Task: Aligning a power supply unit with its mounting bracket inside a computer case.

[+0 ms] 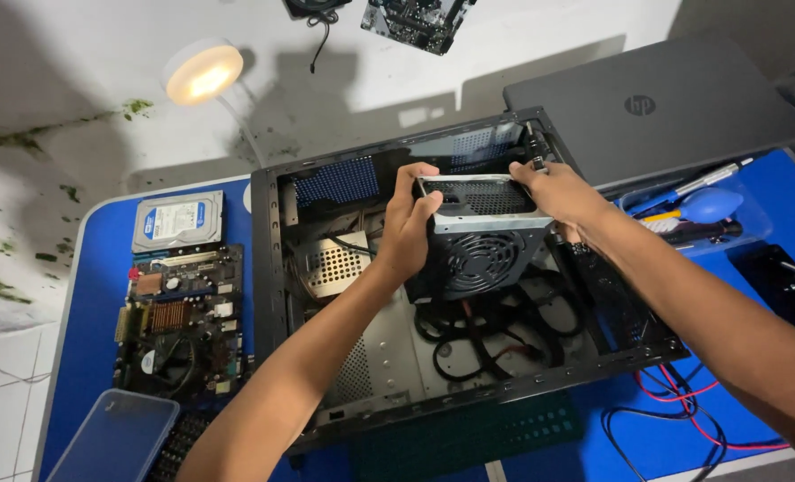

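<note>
1. Cables (469, 335), black with a few red ones, lie coiled on the case floor just below the fingers, under the power supply (479, 239); in my judgement the unit should be moved slowly and kept level so that these leads neither snag nor get pinched beneath it.
2. Left hand (408, 230) is closed on the near-left corner of the power supply, fingers curled over its top edge and thumb on the side, a firm clasp rather than a loose touch.
3. Right hand (562, 195) grips the far-right top edge, fingers (529, 172) bent over the metal; how far they wrap behind it cannot be told.
4. Power supply itself sits between both hands, fan grille facing the camera, held inside the open computer case (268, 268) toward its far right corner.
5. Motherboard (181, 321) and hard drive (178, 220) lie on the blue table (103, 268), well left of the left fingers.
6. Closed laptop (656, 107) rests beyond the right fingers; a round lamp (203, 73) glows far left of them.
</note>
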